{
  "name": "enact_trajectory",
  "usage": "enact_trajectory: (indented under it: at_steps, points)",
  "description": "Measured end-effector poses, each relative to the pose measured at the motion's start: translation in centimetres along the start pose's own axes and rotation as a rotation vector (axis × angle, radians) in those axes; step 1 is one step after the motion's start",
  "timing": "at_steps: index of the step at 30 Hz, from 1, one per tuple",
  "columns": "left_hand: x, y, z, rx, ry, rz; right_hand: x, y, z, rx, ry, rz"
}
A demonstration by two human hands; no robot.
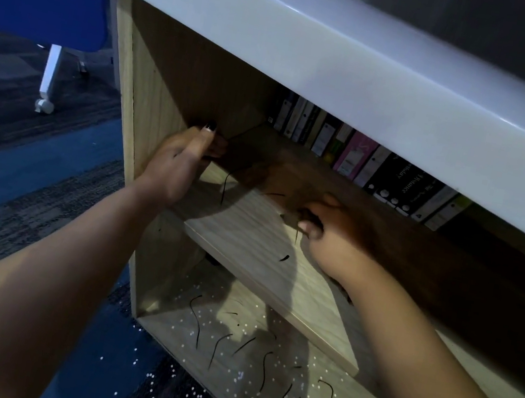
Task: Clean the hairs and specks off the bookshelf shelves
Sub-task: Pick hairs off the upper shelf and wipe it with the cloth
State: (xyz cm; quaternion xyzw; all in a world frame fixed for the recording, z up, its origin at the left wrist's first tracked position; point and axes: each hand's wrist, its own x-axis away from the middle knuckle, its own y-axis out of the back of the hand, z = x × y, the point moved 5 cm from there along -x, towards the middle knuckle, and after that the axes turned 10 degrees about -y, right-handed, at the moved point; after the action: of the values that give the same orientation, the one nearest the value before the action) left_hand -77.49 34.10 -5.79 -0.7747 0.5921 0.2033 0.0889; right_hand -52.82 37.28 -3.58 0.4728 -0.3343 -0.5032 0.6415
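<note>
**Head view, looking down into the open front of the shelf unit.**

- **Unit.** Light wood-grain laminate bookshelf (136, 73) under a thick glossy white top slab (316, 34).
- **Shelves.** The pale upper shelf board (248, 231) has both hands over it. The pale bottom board (159, 306) lies below and nearer the viewer.
- **Books.** A row of upright books with dark, white and pink spines (349, 150) stands at the back right of the upper board, well apart from the hands.
- **Left hand** (176, 167). It sits at the left end of the upper board, beside the side panel, with the back of the hand toward the camera. The fingers are folded inward, and it cannot be told whether they enclose anything.
- **Right hand** (335, 235). It sits at mid-shelf in shadow, with curled fingertips (313, 228) down on the board and aimed left. A pinch cannot be confirmed.
- **Debris, upper board.**
  - A long dark curved hair (224, 185) lies between the hands, nearer the left one, with its long axis running front to back.
  - A thin dark strand (274, 195) lies just left of the right fingertips, running crosswise.
  - A short dark hair (284, 257) lies toward the front edge, beside the right wrist.
- **Debris, bottom board.** Many dark curled hairs (198, 327) and scattered small white specks (245, 326) are not yet cleared.
- **Judgement.** The strand by the right fingertips looks the readiest pick, needing a short leftward reach.
</note>
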Motion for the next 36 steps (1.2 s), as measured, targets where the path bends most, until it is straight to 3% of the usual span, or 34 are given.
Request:
enact_trajectory:
  at_steps: [5,11,16,20,32,36]
  points:
    - [-0.1,-0.1,0.1,-0.002,-0.014,0.004,2.5,-0.8,-1.0,-0.059,-0.016,0.053]
    - [0.0,0.0,-0.1,-0.021,0.003,-0.006,1.1,0.2,0.2,0.050,0.013,-0.083]
    - [0.1,-0.2,-0.4,-0.014,0.028,-0.019,1.2,0.5,0.5,0.073,0.004,-0.062]
    - [0.1,0.0,-0.2,-0.005,0.029,-0.015,3.7,-0.1,0.1,-0.040,-0.053,0.067]
    - [0.2,0.0,-0.4,-0.010,0.021,-0.016,1.6,0.1,0.6,0.082,-0.081,-0.060]
    - [0.2,-0.1,-0.5,-0.008,0.016,-0.015,3.4,0.1,0.7,0.014,-0.065,-0.017]
